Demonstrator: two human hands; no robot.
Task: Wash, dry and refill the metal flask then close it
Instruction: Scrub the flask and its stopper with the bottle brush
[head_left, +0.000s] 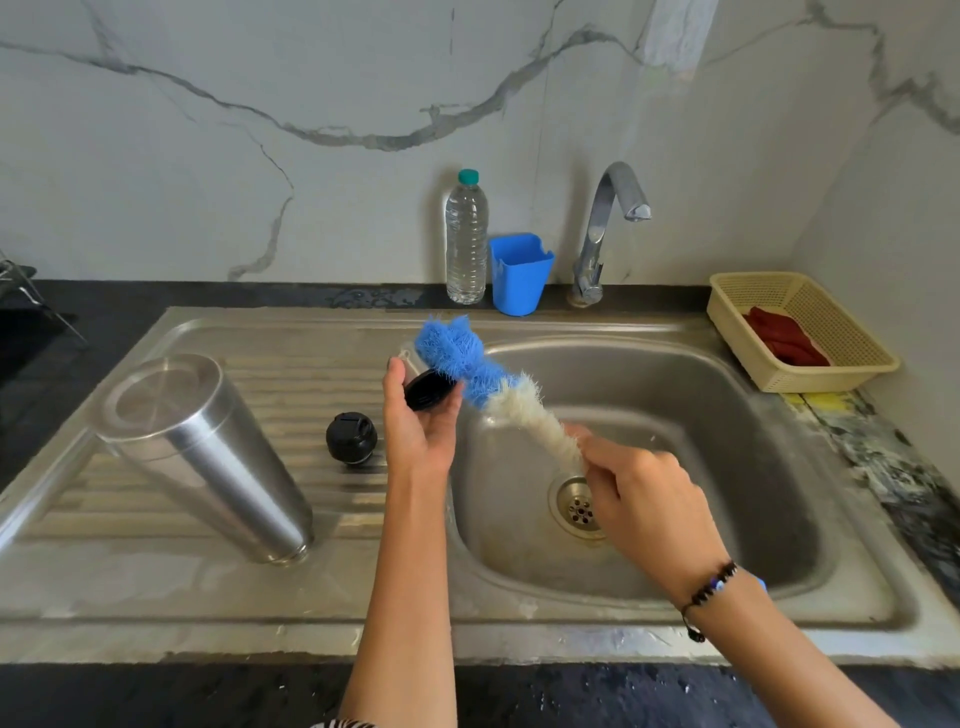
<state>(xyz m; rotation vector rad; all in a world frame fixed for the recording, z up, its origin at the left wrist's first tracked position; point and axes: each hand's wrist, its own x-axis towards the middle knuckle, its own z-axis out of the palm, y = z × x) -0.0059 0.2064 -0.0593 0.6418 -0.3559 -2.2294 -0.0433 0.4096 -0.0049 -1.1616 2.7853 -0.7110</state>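
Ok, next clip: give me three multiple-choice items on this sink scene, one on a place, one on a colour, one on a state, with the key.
1. Where does the metal flask stand?
A. In the basin
B. On the drainboard, mouth down
C. In the basket

2. What colours are the bristles of the bottle brush?
A. Blue and white
B. Green and yellow
C. All red

3. What is the left hand doing?
A. Resting flat on the counter
B. Turning the tap
C. Holding a black lid

Key: 1 B, the flask sits inverted on the ribbed drainboard left of the basin. 2 A, the tip is blue and the lower part white. 3 C, its fingers curl round the lid while the right hand holds the brush against it.
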